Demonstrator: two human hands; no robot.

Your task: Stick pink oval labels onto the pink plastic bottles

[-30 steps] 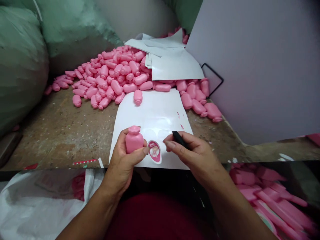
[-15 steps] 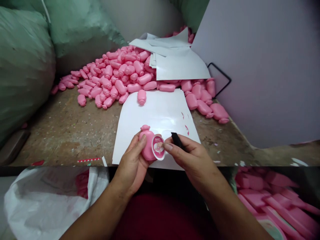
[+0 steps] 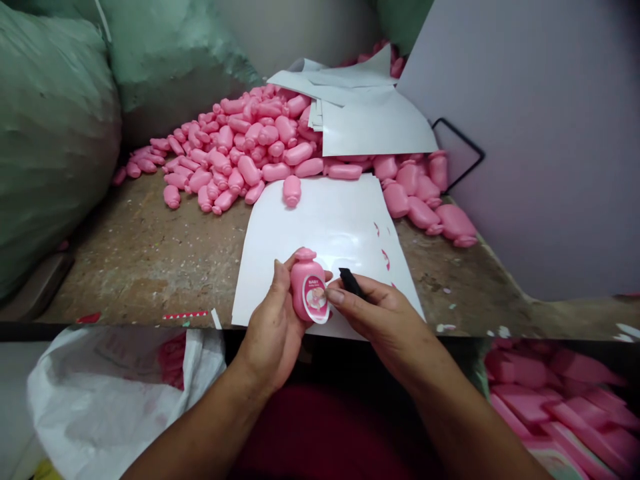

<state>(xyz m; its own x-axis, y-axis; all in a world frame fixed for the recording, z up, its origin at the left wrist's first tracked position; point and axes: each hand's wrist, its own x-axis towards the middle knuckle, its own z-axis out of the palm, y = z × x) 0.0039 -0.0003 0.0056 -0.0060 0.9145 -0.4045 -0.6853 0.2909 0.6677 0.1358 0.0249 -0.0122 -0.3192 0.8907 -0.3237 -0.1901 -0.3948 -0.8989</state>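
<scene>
My left hand (image 3: pixel 274 333) is wrapped round a small pink plastic bottle (image 3: pixel 299 283), held upright with its cap up. An oval pink sticker label (image 3: pixel 314 298), printed "BABY" with a picture, lies against the bottle's front. Its lower edge seems to stand off the curved surface. The thumb and finger of my right hand (image 3: pixel 373 303) pinch at the label's right edge. The same hand keeps a slim black tool (image 3: pixel 351 283) with a slanted end tucked in its fingers; its kind is not clear. Under both hands are white sticker sheets (image 3: pixel 265 233).
A heap of pink bottles (image 3: pixel 240 143) covers the back of the worn wooden table (image 3: pixel 125 260). One bottle (image 3: pixel 291 191) lies on the sheets. More white sheets (image 3: pixel 377 123) rest on the heap. Green sacks (image 3: pixel 55 133) stand left; a white bag (image 3: pixel 105 400) and pink pieces (image 3: pixel 560 400) are below.
The label, held off the bottle's right side before, now lies against its front. The bottle has turned to face me more, and my left thumb has moved off its front. The view has shifted slightly.
</scene>
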